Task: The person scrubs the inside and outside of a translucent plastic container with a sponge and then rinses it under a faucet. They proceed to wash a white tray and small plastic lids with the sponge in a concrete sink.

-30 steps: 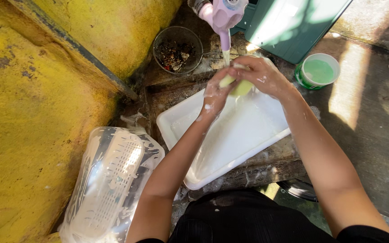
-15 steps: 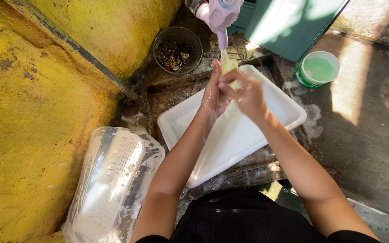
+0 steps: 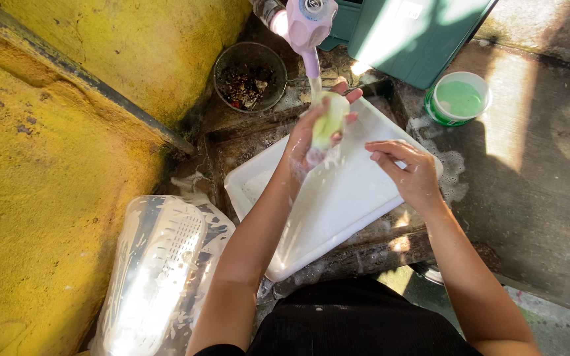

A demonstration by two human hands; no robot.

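At the far left stands a rough yellow-painted wall [image 3: 67,165]. Below it, on the wet ground, lies a clear plastic container with a white slotted insert [image 3: 156,277], streaked with suds. Further right and up, a round metal-mesh strainer [image 3: 249,78] holds dark scraps. Beside it, a pale pink plastic tap [image 3: 305,23] runs a thin stream of water downward.

The left hand [image 3: 311,132] is raised directly under that stream, its grip closed around a yellow-green sponge [image 3: 328,118], fingers wrapped over it with foam running down the wrist. Beneath both hands sits a white rectangular plastic tray [image 3: 371,191], tilted across a dark wet ledge and filmed with soapy water.

The right hand [image 3: 407,171] hovers over the tray's right part, holding nothing, its grip loosely spread with fingers half curled. Compared with half a second ago, it has let go of the sponge and moved right, apart from the left hand, which now holds the sponge alone.

At the top, a dark green flat panel [image 3: 417,33] leans in sunlight. To its right, a round green tub with a white rim [image 3: 458,99], filled with pale green paste, sits on the grey concrete floor [image 3: 549,184]; foam lies just beside it.
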